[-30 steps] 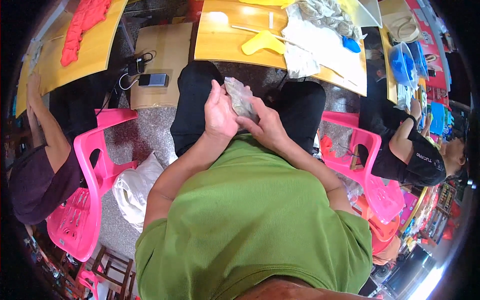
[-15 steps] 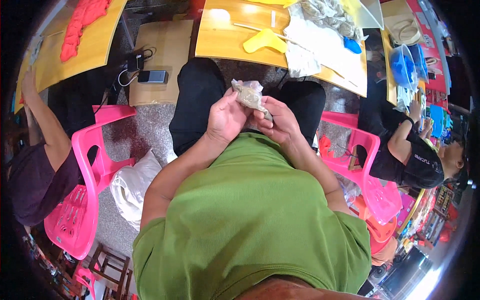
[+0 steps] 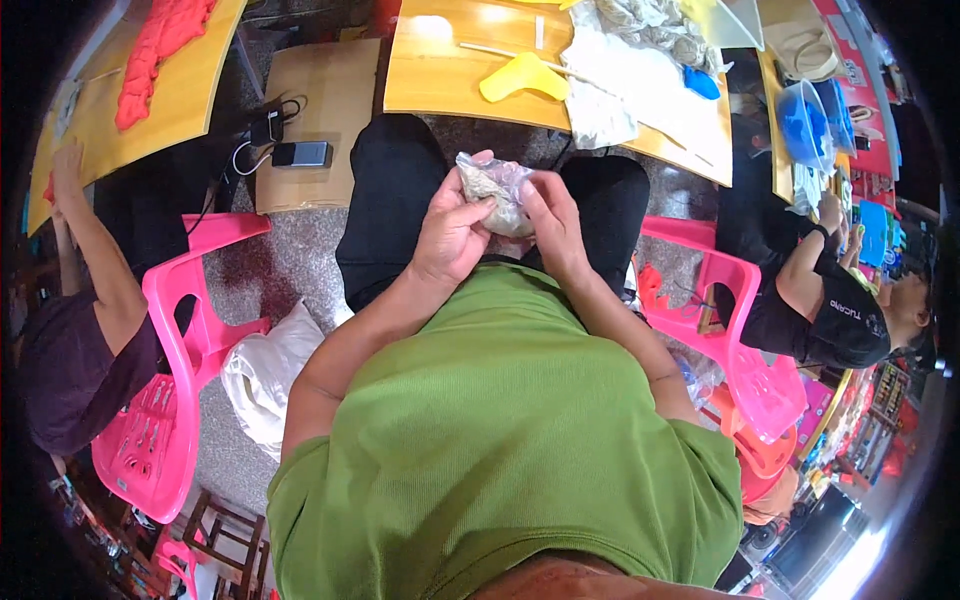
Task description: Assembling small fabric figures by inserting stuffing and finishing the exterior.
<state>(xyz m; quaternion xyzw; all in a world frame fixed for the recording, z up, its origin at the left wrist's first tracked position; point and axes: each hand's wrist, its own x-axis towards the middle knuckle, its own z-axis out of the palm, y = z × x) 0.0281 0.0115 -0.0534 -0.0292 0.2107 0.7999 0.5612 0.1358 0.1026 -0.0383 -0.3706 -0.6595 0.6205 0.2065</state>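
Observation:
Between my two hands, above my lap, is a small clear plastic bag (image 3: pixel 497 203) with greyish-beige grainy stuff in it. My left hand (image 3: pixel 455 228) grips its left side, thumb pressed across the front. The fingers of my right hand (image 3: pixel 556 218) pinch the bag's right side, near its loose clear film. What exactly the contents are, I cannot make out. Beyond my knees, the wooden table (image 3: pixel 430 85) bears a yellow scoop-like piece (image 3: pixel 524 79), a thin stick (image 3: pixel 500 52) and a white sheet (image 3: pixel 640 85) with a heap of similar greyish bags (image 3: pixel 660 28).
A blue object (image 3: pixel 701 83) lies by the heap. Pink plastic chairs (image 3: pixel 172 350) stand on both sides, with a white sack (image 3: pixel 268 375) on the floor at left. Cardboard (image 3: pixel 305 185) carries a power bank (image 3: pixel 301 154). Co-workers sit at left (image 3: pixel 85 350) and right (image 3: pixel 835 310).
The bag has been turned and spread wider, showing more clear film at its top. My right hand has shifted up along its right side.

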